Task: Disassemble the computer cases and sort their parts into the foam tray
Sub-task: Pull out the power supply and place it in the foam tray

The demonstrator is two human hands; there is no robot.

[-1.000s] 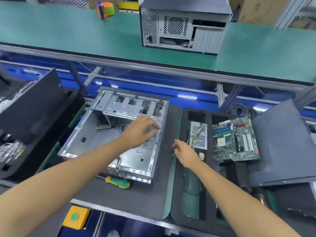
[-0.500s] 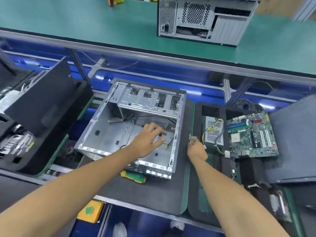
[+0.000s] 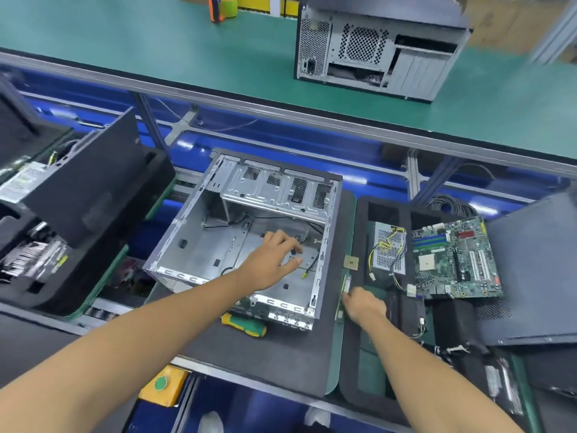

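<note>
The open silver metal computer case (image 3: 246,242) is almost empty, its green board (image 3: 454,259) already in the black foam tray (image 3: 362,210), while the left hand (image 3: 271,260) spreads open inside and the right hand (image 3: 363,304) pinches a thin green stick (image 3: 343,295).

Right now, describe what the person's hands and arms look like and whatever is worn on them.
Both arms are bare from the bottom edge of the picture to the fingers; no sleeve shows. The left hand and right hand wear no gloves. No watch, wrist strap, ring or cable is visible on either.
</note>
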